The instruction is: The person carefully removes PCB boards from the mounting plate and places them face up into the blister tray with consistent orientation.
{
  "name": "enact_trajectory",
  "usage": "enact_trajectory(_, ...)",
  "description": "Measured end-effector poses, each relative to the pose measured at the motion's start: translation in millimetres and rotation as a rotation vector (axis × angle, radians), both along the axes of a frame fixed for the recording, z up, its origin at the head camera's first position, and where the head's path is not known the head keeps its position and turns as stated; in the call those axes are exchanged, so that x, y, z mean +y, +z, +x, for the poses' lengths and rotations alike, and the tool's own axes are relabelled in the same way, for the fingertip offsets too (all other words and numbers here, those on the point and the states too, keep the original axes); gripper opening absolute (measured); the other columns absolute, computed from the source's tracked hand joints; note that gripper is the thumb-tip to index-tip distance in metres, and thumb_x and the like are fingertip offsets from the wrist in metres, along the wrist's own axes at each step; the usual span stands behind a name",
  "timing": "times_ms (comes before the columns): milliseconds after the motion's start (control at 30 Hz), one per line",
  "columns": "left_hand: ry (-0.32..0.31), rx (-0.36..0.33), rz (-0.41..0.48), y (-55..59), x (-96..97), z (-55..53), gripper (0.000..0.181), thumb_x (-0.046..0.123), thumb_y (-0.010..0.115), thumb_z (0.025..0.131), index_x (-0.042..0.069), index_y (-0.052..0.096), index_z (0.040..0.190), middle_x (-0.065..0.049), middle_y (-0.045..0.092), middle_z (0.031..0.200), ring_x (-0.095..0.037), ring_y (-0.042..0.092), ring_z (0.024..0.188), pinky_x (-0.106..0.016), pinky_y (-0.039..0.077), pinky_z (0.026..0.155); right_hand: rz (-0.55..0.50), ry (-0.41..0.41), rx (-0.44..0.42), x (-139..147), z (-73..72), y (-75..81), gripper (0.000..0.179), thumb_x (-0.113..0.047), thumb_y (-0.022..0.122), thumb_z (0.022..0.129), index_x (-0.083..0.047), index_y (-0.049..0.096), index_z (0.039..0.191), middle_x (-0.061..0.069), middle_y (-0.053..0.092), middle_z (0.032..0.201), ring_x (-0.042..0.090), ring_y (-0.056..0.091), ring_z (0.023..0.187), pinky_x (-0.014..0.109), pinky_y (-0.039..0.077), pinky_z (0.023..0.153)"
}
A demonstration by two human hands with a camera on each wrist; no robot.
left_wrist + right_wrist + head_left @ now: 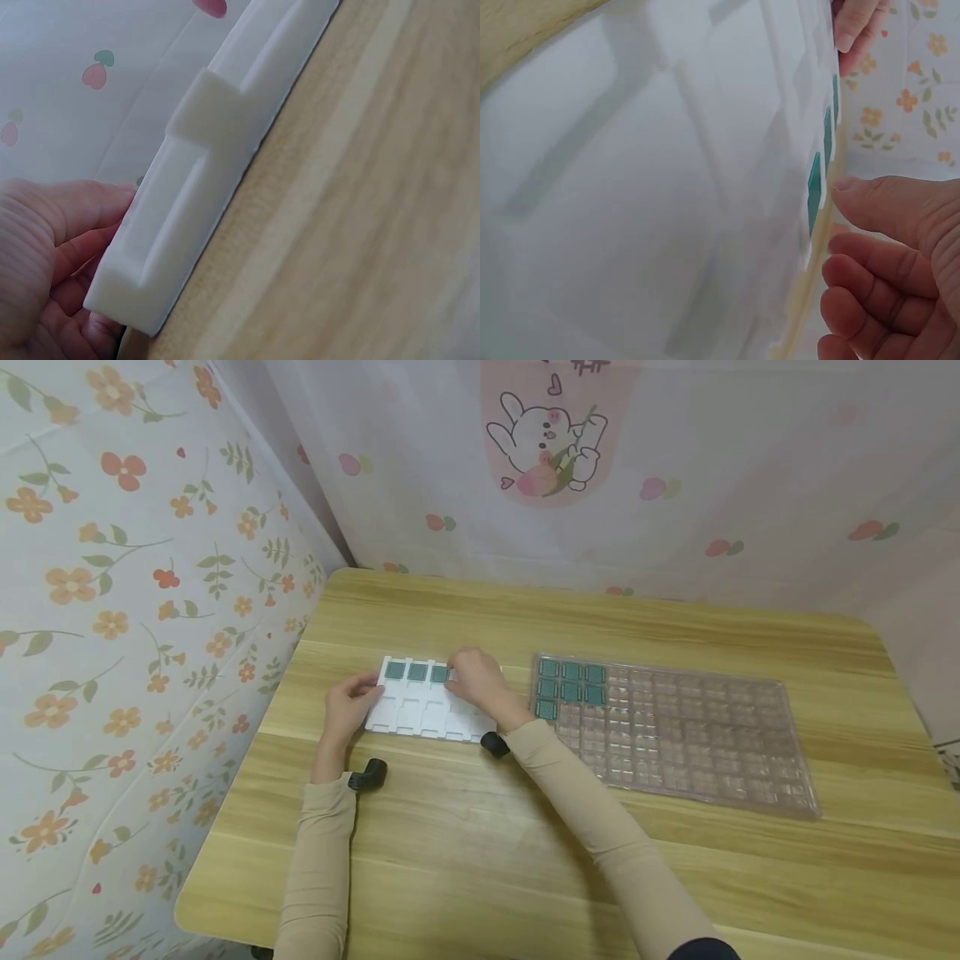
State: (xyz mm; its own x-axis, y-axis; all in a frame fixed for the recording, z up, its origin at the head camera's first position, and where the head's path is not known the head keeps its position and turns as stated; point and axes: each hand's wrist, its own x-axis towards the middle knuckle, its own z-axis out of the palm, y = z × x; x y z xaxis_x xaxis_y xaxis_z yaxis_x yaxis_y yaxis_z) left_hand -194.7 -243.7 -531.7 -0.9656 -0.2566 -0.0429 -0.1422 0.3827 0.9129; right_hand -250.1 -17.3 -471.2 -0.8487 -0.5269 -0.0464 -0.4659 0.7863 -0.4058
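A white compartment tray (pixel 390 710) lies on the table, with three square green chips (pixel 418 672) in its far row. My left hand (pixel 345 706) grips the tray's left end; in the left wrist view, the thumb lies along the edge of the white tray (pixel 180 187) and the fingers curl at its side. Over the tray's far right part is my right hand (pixel 478 679), beside the third chip. In the right wrist view, the right hand (pixel 900 262) has loosely bent fingers with nothing between them, its thumb tip near the nearest green chip (pixel 814 191).
To the right lies a large clear plastic tray (pixel 675 735) with many pockets. Several green chips (pixel 571 671) sit in its far left corner. Black wrist cameras (pixel 369 775) are strapped to both wrists. Printed curtains (pixel 420 468) hang behind and left of the wooden table (pixel 450 827).
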Motion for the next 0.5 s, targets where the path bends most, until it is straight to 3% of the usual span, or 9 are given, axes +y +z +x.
enact_trajectory(300, -0.004, -0.007, 0.012, 0.0, -0.1, -0.1, 0.030, 0.007, 0.066, 0.085, 0.001, 0.064, 0.114, -0.018, 0.065, 0.102, -0.024, 0.058, 0.088, -0.018, 0.044, 0.068, 0.020, -0.031, 0.009, -6.4, -2.5, -2.6, 0.017, -0.012, 0.066, 0.083, -0.002, 0.071, 0.095, 0.010, 0.067, 0.095, 0.021, 0.060, 0.084, 0.032, 0.050, 0.070)
enact_trajectory(500, 0.001, -0.002, 0.017, 0.5, 0.5, 0.2, 0.030, 0.007, 0.066, 0.085, 0.001, 0.065, 0.114, -0.018, 0.065, 0.103, -0.022, 0.058, 0.088, -0.019, 0.044, 0.069, 0.028, -0.041, 0.009, -9.8, -4.0, -4.7, 0.013, -0.013, 0.067, 0.083, -0.002, 0.071, 0.087, 0.008, 0.065, 0.084, 0.017, 0.051, 0.071, 0.029, 0.046, 0.062)
